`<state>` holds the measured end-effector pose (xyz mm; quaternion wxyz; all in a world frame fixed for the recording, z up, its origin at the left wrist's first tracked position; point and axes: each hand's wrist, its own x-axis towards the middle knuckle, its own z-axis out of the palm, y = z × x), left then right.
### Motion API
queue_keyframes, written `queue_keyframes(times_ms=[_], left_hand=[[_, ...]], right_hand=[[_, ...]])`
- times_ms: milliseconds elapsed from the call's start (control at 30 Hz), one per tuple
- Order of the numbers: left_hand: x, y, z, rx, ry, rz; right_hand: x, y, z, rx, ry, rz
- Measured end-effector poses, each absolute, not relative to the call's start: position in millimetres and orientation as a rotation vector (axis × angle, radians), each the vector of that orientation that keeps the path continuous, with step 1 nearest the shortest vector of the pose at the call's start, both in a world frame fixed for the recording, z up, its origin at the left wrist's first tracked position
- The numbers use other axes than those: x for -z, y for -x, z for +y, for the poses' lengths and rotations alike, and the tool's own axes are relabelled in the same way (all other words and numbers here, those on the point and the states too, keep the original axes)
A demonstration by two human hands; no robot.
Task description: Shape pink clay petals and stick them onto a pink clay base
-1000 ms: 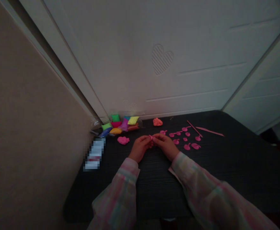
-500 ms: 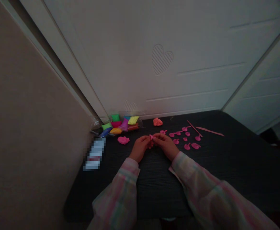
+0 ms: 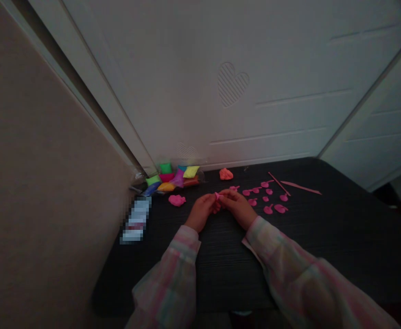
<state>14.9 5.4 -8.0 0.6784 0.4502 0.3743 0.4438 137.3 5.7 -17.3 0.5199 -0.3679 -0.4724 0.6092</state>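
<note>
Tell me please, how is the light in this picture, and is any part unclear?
Head view: dim light overall, no strong glare; the table is so dark that shadows hardly show. Head view also: fine detail is soft, so the pink piece between the hands is unclear; the pale item at left is pixelated.

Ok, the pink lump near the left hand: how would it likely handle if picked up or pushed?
The pink lump has a creased, doughy surface, so it would probably dent under fingers. Its low, uneven shape suggests it would hardly roll. It is smaller than the left hand, so likely easy to lift.
</note>
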Motion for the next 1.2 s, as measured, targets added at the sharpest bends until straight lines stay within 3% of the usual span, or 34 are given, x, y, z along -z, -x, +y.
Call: queue_keyframes(times_ms=[1200], left_hand=[[6.7, -14.3, 3.6, -1.003, -1.068, 0.819]], right_hand=[[11.0, -137.3, 5.1, -1.672, 0.755, -0.984]])
